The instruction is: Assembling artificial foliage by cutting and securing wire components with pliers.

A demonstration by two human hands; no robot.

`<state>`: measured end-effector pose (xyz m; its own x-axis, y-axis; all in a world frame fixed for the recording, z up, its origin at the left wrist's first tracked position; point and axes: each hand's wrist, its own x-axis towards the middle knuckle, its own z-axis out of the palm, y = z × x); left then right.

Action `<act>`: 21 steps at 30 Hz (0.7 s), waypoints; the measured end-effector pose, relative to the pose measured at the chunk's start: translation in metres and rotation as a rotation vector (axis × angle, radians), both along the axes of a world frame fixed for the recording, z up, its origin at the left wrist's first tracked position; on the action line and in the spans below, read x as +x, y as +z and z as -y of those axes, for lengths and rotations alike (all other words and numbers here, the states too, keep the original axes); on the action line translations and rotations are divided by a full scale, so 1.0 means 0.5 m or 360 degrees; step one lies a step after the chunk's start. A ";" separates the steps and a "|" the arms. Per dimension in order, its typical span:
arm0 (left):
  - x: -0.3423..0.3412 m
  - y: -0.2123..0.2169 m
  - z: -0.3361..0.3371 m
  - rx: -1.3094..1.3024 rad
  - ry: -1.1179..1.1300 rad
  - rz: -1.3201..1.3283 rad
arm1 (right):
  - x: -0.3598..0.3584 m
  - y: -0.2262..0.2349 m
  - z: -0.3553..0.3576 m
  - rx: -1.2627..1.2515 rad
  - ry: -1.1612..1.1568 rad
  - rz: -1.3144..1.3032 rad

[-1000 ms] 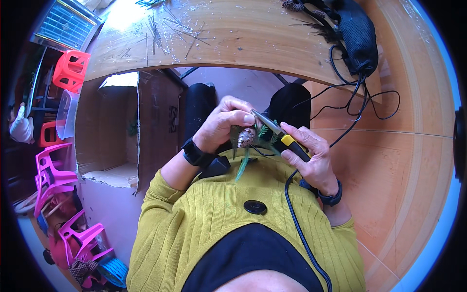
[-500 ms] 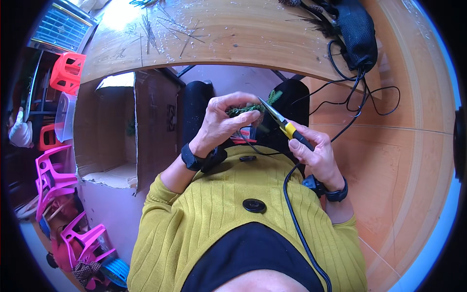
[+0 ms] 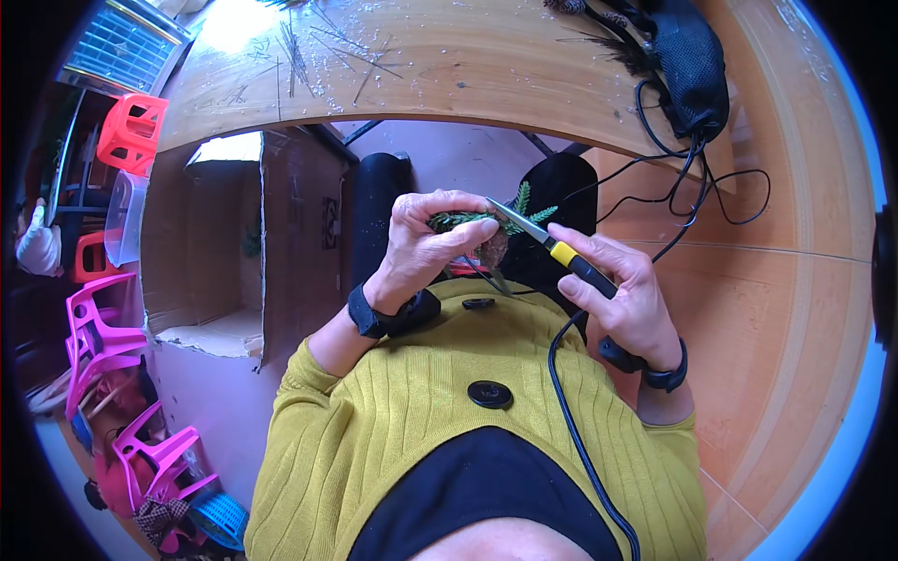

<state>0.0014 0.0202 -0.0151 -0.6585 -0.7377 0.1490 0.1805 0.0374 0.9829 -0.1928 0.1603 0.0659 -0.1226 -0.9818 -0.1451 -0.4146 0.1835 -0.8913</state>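
Note:
My left hand (image 3: 416, 245) pinches a green artificial sprig (image 3: 520, 198) over my lap, its needled tips sticking out on both sides of the fingers. Just under those fingers hangs a brown, rough, rounded piece (image 3: 492, 251), perhaps a pine cone; how it joins the sprig is hidden. My right hand (image 3: 625, 280) is closed on long-nose pliers (image 3: 565, 253) with yellow and black handles. Their tapered metal jaws reach up and left to the sprig beside my left fingertips. Whether the jaws grip anything is too small to tell.
A wooden table (image 3: 468, 89) spans the far side, with thin dark wires (image 3: 360, 61) on it. At the right end lies a black mesh bag (image 3: 687, 70) with black cables. An open cardboard box (image 3: 210, 252) stands left; pink chairs (image 3: 98, 327) stand farther out.
The pliers and my right hand have shifted slightly right and down. The sprig has turned, showing more of its tips, and the brown piece below now shows clearly.

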 end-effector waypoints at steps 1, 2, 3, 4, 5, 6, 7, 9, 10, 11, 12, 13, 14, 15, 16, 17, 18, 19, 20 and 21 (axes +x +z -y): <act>0.000 -0.005 -0.001 0.0160 -0.0007 -0.0045 | -0.001 0.005 0.004 -0.0046 0.0055 -0.0251; -0.001 -0.008 -0.002 0.0320 -0.0013 -0.0091 | -0.002 0.001 0.005 -0.0047 0.0058 -0.0251; -0.003 -0.010 -0.001 0.0480 -0.0020 -0.0136 | -0.003 -0.008 0.005 -0.0173 0.0058 -0.0359; -0.004 -0.008 0.001 0.0479 -0.0017 -0.0136 | -0.004 -0.017 0.005 -0.0300 0.0058 -0.0466; -0.005 -0.002 0.002 0.0557 -0.0034 -0.0162 | -0.003 -0.023 0.003 -0.0424 0.0058 -0.0569; -0.006 0.003 0.003 0.0635 -0.0051 -0.0188 | -0.003 -0.024 0.002 -0.0422 0.0059 -0.0565; -0.007 0.005 0.004 0.0714 -0.0069 -0.0215 | -0.003 -0.024 -0.001 -0.0402 0.0035 -0.0552; -0.012 0.001 0.005 0.0671 -0.0028 -0.0228 | -0.002 -0.024 -0.008 -0.0362 -0.0014 -0.0527; -0.015 0.000 0.005 0.0625 0.0010 -0.0244 | 0.000 -0.024 -0.013 -0.0359 -0.0014 -0.0525; -0.017 -0.002 0.005 0.0579 0.0048 -0.0261 | 0.002 -0.023 -0.020 -0.0381 -0.0050 -0.0569; -0.017 -0.002 0.005 0.0580 0.0048 -0.0261 | 0.005 -0.023 -0.026 -0.0403 -0.0086 -0.0612; -0.018 -0.002 0.005 0.0552 0.0060 -0.0238 | 0.006 -0.023 -0.028 -0.0425 -0.0123 -0.0657; -0.018 -0.002 0.004 0.0524 0.0071 -0.0214 | 0.005 -0.021 -0.028 -0.0425 -0.0123 -0.0657; -0.018 -0.003 0.004 0.0499 0.0083 -0.0188 | 0.005 -0.018 -0.026 -0.0495 -0.0131 -0.0903; -0.017 -0.002 0.003 0.0503 0.0084 -0.0185 | 0.004 -0.015 -0.025 -0.0566 -0.0138 -0.1150; -0.014 0.001 0.001 0.0456 0.0098 -0.0098 | 0.004 -0.012 -0.023 -0.0636 -0.0143 -0.1396; -0.012 0.004 0.000 0.0408 0.0114 -0.0010 | 0.004 -0.010 -0.022 -0.0633 -0.0141 -0.1394; -0.010 0.006 -0.002 0.0361 0.0129 0.0079 | 0.004 -0.008 -0.020 -0.0642 -0.0113 -0.1521; -0.010 0.009 -0.002 0.0359 0.0129 0.0077 | 0.003 -0.005 -0.019 -0.0655 -0.0088 -0.1652; -0.011 0.012 -0.002 0.0338 0.0135 0.0062 | 0.003 -0.003 -0.017 -0.0667 -0.0063 -0.1783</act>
<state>-0.0039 0.0214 -0.0093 -0.5949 -0.8028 -0.0395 0.1475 -0.1574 0.9764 -0.1912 0.1690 0.0643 -0.0077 -0.9199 0.3922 -0.9995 -0.0051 -0.0316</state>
